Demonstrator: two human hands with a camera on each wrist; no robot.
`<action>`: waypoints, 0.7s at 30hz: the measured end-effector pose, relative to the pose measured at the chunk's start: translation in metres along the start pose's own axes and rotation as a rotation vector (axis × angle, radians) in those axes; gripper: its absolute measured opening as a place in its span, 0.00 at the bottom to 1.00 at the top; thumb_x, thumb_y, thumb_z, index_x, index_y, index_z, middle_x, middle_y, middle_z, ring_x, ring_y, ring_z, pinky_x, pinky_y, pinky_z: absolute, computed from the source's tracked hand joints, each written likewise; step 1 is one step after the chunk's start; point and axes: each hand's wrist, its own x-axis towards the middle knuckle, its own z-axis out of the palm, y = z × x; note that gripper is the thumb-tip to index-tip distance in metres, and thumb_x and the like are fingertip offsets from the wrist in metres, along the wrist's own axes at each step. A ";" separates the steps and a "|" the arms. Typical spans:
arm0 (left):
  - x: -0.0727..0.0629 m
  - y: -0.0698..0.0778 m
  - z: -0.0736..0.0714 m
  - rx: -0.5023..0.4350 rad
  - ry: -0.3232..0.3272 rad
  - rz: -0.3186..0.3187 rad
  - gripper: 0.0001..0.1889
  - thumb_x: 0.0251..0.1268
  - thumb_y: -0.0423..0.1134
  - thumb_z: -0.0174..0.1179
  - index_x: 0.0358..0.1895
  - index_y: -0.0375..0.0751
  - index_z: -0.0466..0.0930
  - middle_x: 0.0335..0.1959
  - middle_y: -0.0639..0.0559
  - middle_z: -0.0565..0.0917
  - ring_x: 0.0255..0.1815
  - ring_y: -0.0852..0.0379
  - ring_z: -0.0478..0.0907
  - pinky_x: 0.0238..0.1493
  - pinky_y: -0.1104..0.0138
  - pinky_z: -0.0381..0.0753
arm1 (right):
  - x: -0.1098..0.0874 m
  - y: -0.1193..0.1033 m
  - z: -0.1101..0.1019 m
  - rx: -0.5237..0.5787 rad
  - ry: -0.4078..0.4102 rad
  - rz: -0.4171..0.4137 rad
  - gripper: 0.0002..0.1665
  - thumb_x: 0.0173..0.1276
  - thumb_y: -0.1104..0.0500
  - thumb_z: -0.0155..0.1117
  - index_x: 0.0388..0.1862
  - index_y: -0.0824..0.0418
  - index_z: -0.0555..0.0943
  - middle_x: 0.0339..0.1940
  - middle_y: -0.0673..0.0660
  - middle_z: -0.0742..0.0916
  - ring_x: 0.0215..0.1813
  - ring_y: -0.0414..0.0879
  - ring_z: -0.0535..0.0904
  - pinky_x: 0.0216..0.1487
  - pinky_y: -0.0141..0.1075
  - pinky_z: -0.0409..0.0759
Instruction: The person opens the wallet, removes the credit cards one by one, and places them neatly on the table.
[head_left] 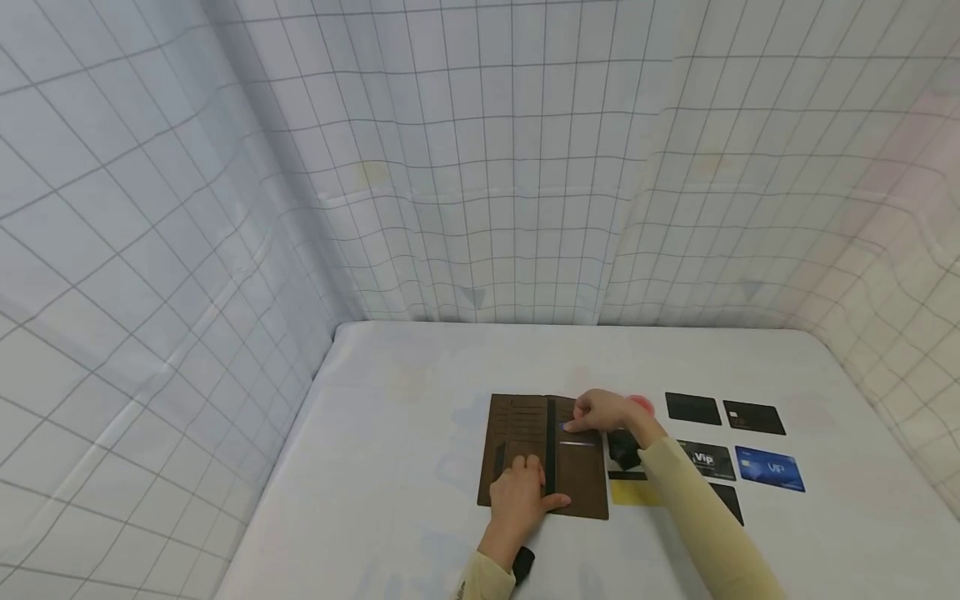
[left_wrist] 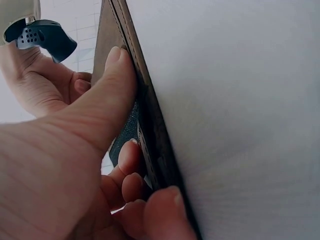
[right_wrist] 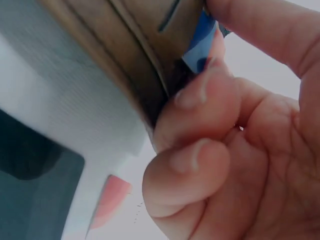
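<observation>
A brown leather wallet (head_left: pixel 583 485) lies spread open on the white table, with card slots at the top of its panels and a dark band down the middle. My left hand (head_left: pixel 517 496) rests on its lower part, thumb spread onto the right panel and fingers bent on the left one. At the upper right panel, my right hand (head_left: pixel 597 410) pinches a small blue card (right_wrist: pixel 201 42) at a slot. Only part of that card shows; leather and fingers hide the rest. In the left wrist view, the thumb (left_wrist: pixel 117 75) presses on the leather near the wallet's edge.
Right of the wallet lie a yellow card (head_left: pixel 633 492), a black Vip card (head_left: pixel 708 460), a blue VIP card (head_left: pixel 770 468) and several black cards (head_left: pixel 693 408). A pinkish-red item (head_left: pixel 639 404) shows behind the right wrist. White gridded cloth (head_left: pixel 480 208) walls surround the table.
</observation>
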 end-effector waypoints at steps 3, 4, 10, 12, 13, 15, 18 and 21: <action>0.000 0.000 0.000 -0.006 -0.007 -0.004 0.27 0.40 0.63 0.70 0.26 0.50 0.66 0.24 0.56 0.65 0.18 0.59 0.66 0.17 0.67 0.62 | 0.000 -0.002 -0.003 0.010 -0.036 -0.015 0.18 0.66 0.52 0.65 0.21 0.58 0.72 0.16 0.47 0.71 0.16 0.39 0.62 0.20 0.32 0.63; 0.000 0.000 0.000 -0.006 -0.011 -0.006 0.27 0.40 0.63 0.70 0.26 0.50 0.65 0.24 0.56 0.65 0.18 0.59 0.66 0.17 0.67 0.62 | 0.000 -0.003 -0.003 0.012 -0.045 -0.023 0.18 0.66 0.52 0.65 0.21 0.58 0.71 0.17 0.47 0.71 0.17 0.39 0.62 0.21 0.32 0.63; 0.001 0.001 -0.001 -0.015 -0.038 -0.015 0.27 0.40 0.64 0.70 0.26 0.50 0.66 0.24 0.57 0.65 0.19 0.59 0.66 0.18 0.67 0.63 | 0.002 0.004 -0.001 0.007 -0.076 -0.014 0.19 0.69 0.51 0.62 0.21 0.57 0.71 0.18 0.47 0.70 0.21 0.40 0.63 0.26 0.33 0.63; 0.000 0.001 -0.001 -0.019 -0.046 -0.016 0.27 0.41 0.64 0.70 0.26 0.50 0.65 0.25 0.57 0.65 0.19 0.59 0.66 0.18 0.67 0.63 | 0.002 0.006 0.000 0.000 -0.076 -0.014 0.18 0.69 0.52 0.61 0.21 0.57 0.71 0.18 0.47 0.70 0.21 0.40 0.63 0.26 0.33 0.63; 0.000 0.001 -0.001 -0.020 -0.050 -0.017 0.27 0.41 0.64 0.70 0.26 0.50 0.65 0.25 0.57 0.65 0.19 0.58 0.66 0.18 0.67 0.63 | 0.002 0.006 0.001 -0.004 -0.071 -0.017 0.18 0.69 0.52 0.61 0.21 0.57 0.71 0.18 0.46 0.70 0.21 0.39 0.63 0.26 0.32 0.63; 0.000 0.001 -0.001 -0.014 -0.056 -0.015 0.27 0.41 0.64 0.69 0.27 0.50 0.65 0.25 0.57 0.65 0.19 0.59 0.66 0.18 0.67 0.63 | 0.002 0.006 0.002 -0.017 -0.054 -0.021 0.19 0.69 0.52 0.61 0.20 0.57 0.71 0.17 0.46 0.70 0.21 0.39 0.63 0.26 0.32 0.63; 0.002 0.000 0.000 -0.003 -0.061 -0.011 0.26 0.41 0.64 0.69 0.27 0.51 0.66 0.25 0.57 0.65 0.19 0.59 0.66 0.18 0.67 0.63 | 0.002 0.004 0.004 -0.035 -0.007 0.001 0.19 0.68 0.53 0.62 0.19 0.57 0.71 0.16 0.46 0.70 0.20 0.39 0.63 0.24 0.32 0.62; 0.003 0.000 0.000 -0.005 -0.060 -0.009 0.26 0.41 0.64 0.69 0.26 0.51 0.66 0.25 0.57 0.65 0.19 0.59 0.65 0.18 0.67 0.62 | 0.002 0.003 0.006 -0.034 0.042 0.046 0.20 0.68 0.53 0.62 0.18 0.56 0.71 0.15 0.47 0.69 0.20 0.39 0.62 0.23 0.32 0.62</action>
